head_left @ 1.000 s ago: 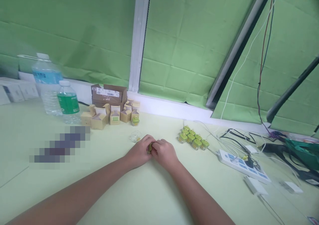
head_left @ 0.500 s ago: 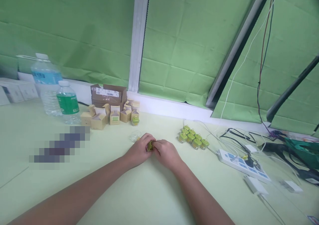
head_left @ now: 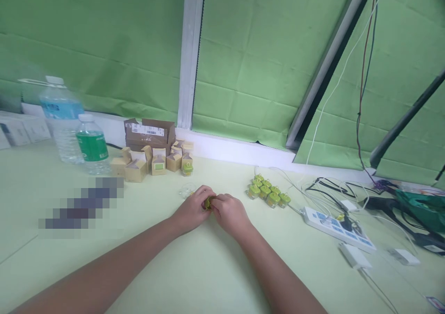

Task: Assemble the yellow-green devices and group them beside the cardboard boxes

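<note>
- Two bare hands meet above the middle of a pale worktop (head_left: 215, 277), both forearms reaching in from the bottom edge.
- The left hand (head_left: 194, 210) is curled around a small green piece (head_left: 207, 204); the piece is mostly hidden by fingers.
- The right hand (head_left: 230, 212) grasps the same piece from the other side, its fingers bent against it.
- Just beyond the left hand lies a clear, see-through item (head_left: 186, 190), its exact shape hard to make out.
- To the right of the hands, small jars with green lids (head_left: 264, 192) stand close together in rows.
- One more green-lidded jar (head_left: 187, 170) stands at the back, right in front of small tan boxes (head_left: 159, 162).
- Behind those boxes is a larger brown carton (head_left: 148, 137) with a white label.
- Farther left stand a green-labelled bottle (head_left: 92, 146) and a larger blue-labelled bottle (head_left: 60, 110).
- On the right, a white power strip (head_left: 335, 230) lies among tangled cables.
- Green blinds (head_left: 246, 64) cover the background.
</note>
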The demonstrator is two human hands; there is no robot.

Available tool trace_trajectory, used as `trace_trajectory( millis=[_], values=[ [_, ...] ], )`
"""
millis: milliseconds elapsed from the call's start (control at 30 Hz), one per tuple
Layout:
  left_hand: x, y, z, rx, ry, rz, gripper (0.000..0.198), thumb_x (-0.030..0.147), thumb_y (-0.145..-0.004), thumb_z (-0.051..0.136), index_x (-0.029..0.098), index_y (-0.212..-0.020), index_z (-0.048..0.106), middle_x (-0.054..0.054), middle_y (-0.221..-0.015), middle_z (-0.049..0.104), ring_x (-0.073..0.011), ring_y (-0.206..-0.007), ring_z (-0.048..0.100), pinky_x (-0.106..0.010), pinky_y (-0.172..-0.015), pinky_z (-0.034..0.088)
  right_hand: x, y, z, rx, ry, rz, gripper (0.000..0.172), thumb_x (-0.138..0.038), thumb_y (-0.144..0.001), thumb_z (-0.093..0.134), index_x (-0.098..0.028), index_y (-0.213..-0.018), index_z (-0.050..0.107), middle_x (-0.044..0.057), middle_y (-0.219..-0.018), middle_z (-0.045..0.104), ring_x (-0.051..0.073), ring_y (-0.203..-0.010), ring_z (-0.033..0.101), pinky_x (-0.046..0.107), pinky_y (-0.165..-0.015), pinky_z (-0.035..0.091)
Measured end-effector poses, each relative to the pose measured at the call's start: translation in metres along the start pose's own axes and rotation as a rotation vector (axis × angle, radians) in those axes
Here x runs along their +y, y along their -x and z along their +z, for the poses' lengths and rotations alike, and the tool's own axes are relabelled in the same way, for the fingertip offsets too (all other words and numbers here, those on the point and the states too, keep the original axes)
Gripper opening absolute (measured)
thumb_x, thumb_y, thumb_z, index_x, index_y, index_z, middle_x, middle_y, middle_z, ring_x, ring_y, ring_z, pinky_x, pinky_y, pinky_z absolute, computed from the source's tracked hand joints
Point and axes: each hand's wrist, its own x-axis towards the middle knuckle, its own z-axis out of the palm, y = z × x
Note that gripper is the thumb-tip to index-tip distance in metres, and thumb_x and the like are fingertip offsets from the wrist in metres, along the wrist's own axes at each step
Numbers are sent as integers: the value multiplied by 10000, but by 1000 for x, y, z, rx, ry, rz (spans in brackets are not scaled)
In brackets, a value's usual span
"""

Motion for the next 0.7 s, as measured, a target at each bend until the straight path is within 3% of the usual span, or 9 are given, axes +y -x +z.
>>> trace_trajectory(
  millis=[233, 700],
  values=[
    [-2, -1, 0, 12, -2, 12, 309, 70, -771, 519, 230, -1020, 606, -32, -1016, 566, -153, -778, 546, -287, -690, 469, 0, 1, -4, 9, -81, -9, 240, -116, -924, 495, -246, -1010, 678, 25, -924, 690, 160, -792, 599, 240, -631, 381],
    [1, 0, 1, -4, -1, 35, 313, 39, -755, 516, 225, -993, 598, -22, -1001, 558, -144, -771, 530, -277, -693, 463, 5, -1, 3, 38, -79, 22, 192, -105, -892, 542, -237, -910, 682, 20, -869, 697, 165, -776, 600, 257, -650, 390]
  ],
)
